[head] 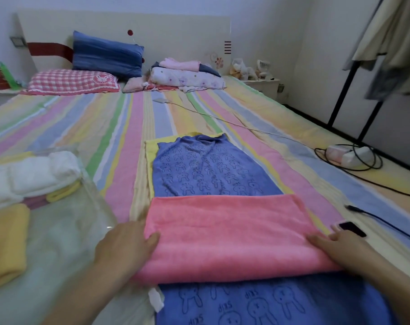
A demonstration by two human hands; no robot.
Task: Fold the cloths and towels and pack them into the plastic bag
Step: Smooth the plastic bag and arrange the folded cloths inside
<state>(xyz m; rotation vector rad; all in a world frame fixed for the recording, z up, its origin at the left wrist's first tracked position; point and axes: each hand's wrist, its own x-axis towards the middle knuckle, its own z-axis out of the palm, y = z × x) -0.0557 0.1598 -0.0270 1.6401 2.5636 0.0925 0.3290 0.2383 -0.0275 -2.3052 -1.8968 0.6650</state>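
Fingers (138, 227) of the left hand (125, 247) run up to the left end of the pink towel (227, 231) and their tips vanish at its edge, while the thumb lies on top of the cloth, so this hand pinches the towel's end. At the other end the right hand (337, 245) has its thumb flat on the pink towel and one finger stretched out just past the towel's edge. Its remaining fingers are hidden, so I cannot tell whether they curl under the cloth or only rest beside it.

The pink towel is folded into a long band and lies crosswise over a blue towel (211, 170) printed with rabbits, which shows both beyond it and nearer the camera. A yellow towel (149, 158) peeks out under the blue one at its far and left edges. All of this rests on a striped bed sheet (82, 127).

To the left lies the clear plastic bag (65, 242), with folded white towels (35, 174) and a folded yellow cloth (4, 240) showing through it. A dark phone (351, 228) sits just beside the right hand's fingertip, and a black cable (387, 227) lies near it.
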